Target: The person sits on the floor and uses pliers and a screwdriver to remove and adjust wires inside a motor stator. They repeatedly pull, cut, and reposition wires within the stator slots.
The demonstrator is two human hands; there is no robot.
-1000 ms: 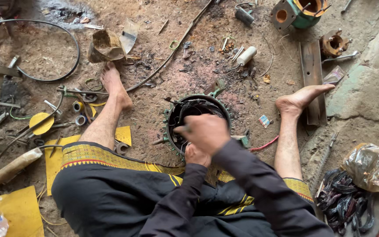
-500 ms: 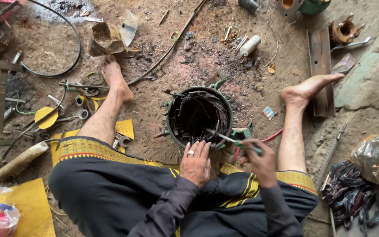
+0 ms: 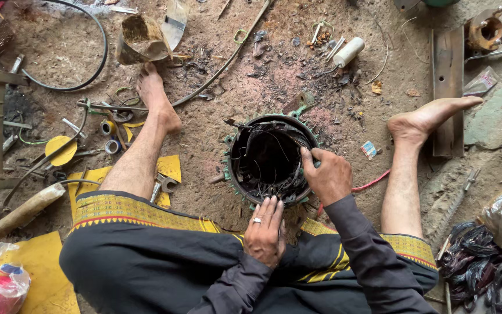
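Both hands work at a round motor housing (image 3: 268, 160) standing on the dirt floor (image 3: 216, 139) between the person's bare feet. Right hand (image 3: 329, 174) is curled over the housing's right rim, fingers closed on the dark burnt wires inside. Left hand (image 3: 265, 229), wearing a ring, lies open and flat against the housing's near edge. A white cylinder (image 3: 348, 52) lies well apart, beyond it.
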